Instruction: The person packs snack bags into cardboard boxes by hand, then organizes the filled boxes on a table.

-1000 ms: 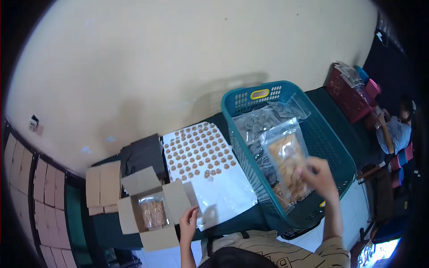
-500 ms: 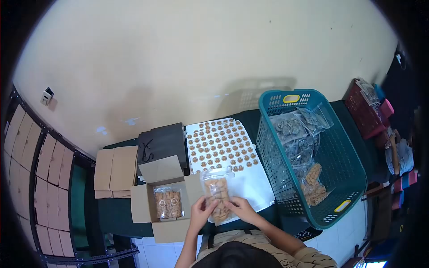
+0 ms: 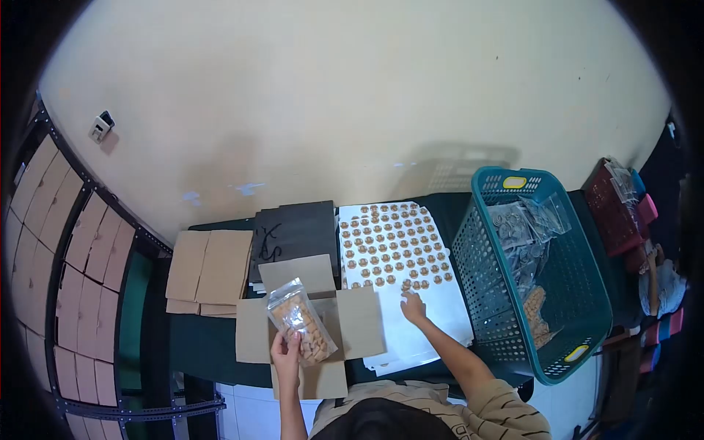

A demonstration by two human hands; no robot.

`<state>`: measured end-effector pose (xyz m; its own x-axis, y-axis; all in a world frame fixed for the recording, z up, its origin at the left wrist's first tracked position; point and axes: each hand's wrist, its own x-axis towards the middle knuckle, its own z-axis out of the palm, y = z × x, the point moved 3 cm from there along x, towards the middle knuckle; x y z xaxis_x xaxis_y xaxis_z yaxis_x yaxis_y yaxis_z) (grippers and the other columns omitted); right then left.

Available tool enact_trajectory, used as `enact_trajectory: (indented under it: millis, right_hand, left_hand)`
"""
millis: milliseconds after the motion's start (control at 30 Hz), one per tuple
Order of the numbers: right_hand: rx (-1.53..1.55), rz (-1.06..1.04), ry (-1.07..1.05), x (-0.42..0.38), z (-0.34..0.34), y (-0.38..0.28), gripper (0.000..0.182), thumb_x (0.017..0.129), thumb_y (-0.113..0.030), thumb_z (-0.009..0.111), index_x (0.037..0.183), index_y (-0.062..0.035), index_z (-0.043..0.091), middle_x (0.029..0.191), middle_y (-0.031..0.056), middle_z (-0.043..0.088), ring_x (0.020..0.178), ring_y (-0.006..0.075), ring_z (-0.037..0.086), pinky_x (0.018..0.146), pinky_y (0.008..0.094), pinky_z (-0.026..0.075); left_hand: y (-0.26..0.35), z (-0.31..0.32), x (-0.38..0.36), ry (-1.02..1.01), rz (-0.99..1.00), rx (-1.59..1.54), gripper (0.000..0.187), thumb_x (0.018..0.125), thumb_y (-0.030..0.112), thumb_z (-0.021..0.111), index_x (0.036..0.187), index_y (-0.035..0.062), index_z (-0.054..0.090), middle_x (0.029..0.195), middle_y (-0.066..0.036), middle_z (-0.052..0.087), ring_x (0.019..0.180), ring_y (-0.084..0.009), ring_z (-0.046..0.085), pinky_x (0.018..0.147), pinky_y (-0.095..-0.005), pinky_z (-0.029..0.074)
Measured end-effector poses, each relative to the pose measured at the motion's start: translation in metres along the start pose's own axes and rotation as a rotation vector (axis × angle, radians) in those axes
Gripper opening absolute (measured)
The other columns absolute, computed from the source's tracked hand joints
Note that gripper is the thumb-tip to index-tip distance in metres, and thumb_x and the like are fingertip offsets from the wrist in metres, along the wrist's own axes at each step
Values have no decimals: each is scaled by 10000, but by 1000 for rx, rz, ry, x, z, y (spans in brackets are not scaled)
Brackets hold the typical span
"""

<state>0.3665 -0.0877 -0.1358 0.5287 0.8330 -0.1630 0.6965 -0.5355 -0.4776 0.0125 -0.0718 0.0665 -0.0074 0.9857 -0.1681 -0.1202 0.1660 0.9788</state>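
Note:
My left hand (image 3: 287, 353) grips a clear zip pouch of light-brown snack pieces (image 3: 302, 323) by its lower left side. The pouch is tilted over an open cardboard box (image 3: 360, 315), hiding most of the inside. To the right lies a white sheet (image 3: 411, 334) with rows of round brown-and-gold stickers (image 3: 391, 257). At the lowest row of stickers, the fingers of my right hand (image 3: 413, 306) come together on one sticker; the fingertips are small in view.
Right of the sheet stands a green basket (image 3: 541, 359) holding clear pouches. Flattened cartons (image 3: 209, 268) and a black folder-like item (image 3: 297, 235) lie at left and back. Boxes fill a shelf (image 3: 88, 286). Another person (image 3: 664, 282) is at far right.
My left hand has moved the pouch leftward, over the open box. My right hand has let go of the pouch and reached to the stickers. The camera view has shifted.

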Motion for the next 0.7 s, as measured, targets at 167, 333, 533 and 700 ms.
enact_trajectory:
  millis: [167, 333, 533, 700]
  right_hand:
    - [64, 63, 61, 26, -7, 2, 420, 758, -122, 511, 1176, -130, 473, 1217, 147, 449, 1102, 309, 458, 833, 436, 433]
    - [62, 241, 121, 22, -21, -9, 370, 771, -153, 537, 1130, -77, 500, 1165, 136, 490, 1035, 299, 508, 803, 417, 451]
    - [-227, 45, 239, 25, -21, -21, 189, 747, -181, 581, 877, -47, 608, 918, 121, 581, 928, 273, 544, 743, 411, 459]
    - [-133, 106, 267, 44, 5, -1, 154, 722, -188, 619, 791, -50, 611, 911, 128, 572, 925, 294, 528, 760, 413, 449]
  left_hand:
    - [2, -4, 8, -54, 1, -23, 212, 840, 115, 580, 1020, 8, 549, 896, -30, 591, 788, -73, 538, 681, -209, 430]
    - [2, -3, 17, -108, 20, -16, 207, 837, 123, 587, 1012, 16, 552, 857, -13, 587, 740, -54, 522, 629, -195, 414]
    - [-5, -6, 25, -124, -6, 57, 195, 830, 153, 604, 977, 30, 565, 670, 51, 500, 556, -18, 421, 474, -176, 332]
    - [-10, -4, 24, -140, -17, 53, 170, 823, 162, 614, 930, 40, 562, 655, 49, 499, 529, -23, 418, 464, -176, 335]
